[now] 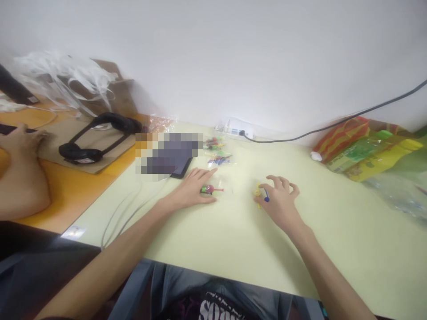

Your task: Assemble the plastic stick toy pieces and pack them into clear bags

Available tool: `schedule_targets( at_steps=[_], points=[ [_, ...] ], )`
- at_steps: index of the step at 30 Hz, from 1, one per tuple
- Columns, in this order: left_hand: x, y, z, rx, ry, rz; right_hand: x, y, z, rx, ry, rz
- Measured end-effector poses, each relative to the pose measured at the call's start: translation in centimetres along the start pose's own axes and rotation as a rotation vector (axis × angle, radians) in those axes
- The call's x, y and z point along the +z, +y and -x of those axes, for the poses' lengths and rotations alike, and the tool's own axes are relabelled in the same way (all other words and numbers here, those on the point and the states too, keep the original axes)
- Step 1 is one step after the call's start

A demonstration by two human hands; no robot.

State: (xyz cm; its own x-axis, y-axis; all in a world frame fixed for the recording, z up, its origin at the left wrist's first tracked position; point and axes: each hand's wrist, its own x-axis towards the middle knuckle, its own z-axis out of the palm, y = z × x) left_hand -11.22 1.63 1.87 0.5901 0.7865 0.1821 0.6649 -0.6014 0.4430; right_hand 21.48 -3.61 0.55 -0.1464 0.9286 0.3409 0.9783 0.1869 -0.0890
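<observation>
My left hand [190, 189] lies on the pale table with its fingers spread and thumb apart. Between thumb and fingers rest small red and green plastic pieces [210, 190], seemingly in a clear bag. My right hand [280, 200] pinches a small yellow plastic piece [257, 193] between thumb and forefinger, its other fingers curled loosely. A blue piece with a round end [266, 198] shows beside the thumb; whether it joins the yellow one I cannot tell. Beyond my left hand lie more small coloured pieces [218, 159] in clear bags.
A dark tablet [183, 166], partly pixelated, lies left of the bags. A white power strip [235, 129] with a black cable sits against the wall. Bright packages [363, 153] stand at right. On the orange table, a black-framed object [100, 138] lies near another person's hand [23, 138].
</observation>
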Motion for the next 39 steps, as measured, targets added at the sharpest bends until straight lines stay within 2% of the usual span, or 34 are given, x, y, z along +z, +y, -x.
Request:
schedule_targets(
  at_steps=[4, 7, 9, 12, 16, 20, 24, 28, 31, 39],
  points=[
    [-0.1, 0.1, 0.1, -0.012, -0.007, 0.001, 0.7, -1.3, -0.4, -0.024, -0.012, -0.036],
    [-0.2, 0.3, 0.1, -0.026, -0.02, 0.005, 0.5, -2.2, -1.7, -0.031, 0.005, -0.193],
    [-0.2, 0.4, 0.1, -0.035, -0.021, 0.006, 0.2, -2.6, -2.8, -0.012, 0.025, -0.38],
    [-0.3, 0.4, 0.1, -0.035, -0.022, 0.015, -0.2, -3.1, -4.3, 0.084, 0.004, -0.791],
    [-0.2, 0.4, 0.0, -0.036, -0.023, 0.038, -0.6, -3.6, -4.5, 0.292, -0.161, -1.302],
    [-0.1, 0.2, -0.1, -0.035, -0.023, 0.04, -0.8, -3.6, -3.5, 0.405, -0.314, -1.549],
    [0.0, 0.0, -0.2, -0.036, -0.026, 0.05, -1.0, -3.5, -2.9, 0.436, -0.384, -1.631],
    [0.0, -0.1, -0.3, -0.046, -0.033, 0.054, -1.1, -3.6, -2.7, 0.394, -0.44, -1.597],
    [0.0, -0.1, -0.4, -0.05, -0.039, 0.054, -1.1, -3.7, -2.7, 0.418, -0.471, -1.588],
    [0.1, -0.2, -0.4, -0.06, -0.03, 0.058, -0.5, -3.2, -2.8, 0.518, -0.338, -1.583]
  ],
)
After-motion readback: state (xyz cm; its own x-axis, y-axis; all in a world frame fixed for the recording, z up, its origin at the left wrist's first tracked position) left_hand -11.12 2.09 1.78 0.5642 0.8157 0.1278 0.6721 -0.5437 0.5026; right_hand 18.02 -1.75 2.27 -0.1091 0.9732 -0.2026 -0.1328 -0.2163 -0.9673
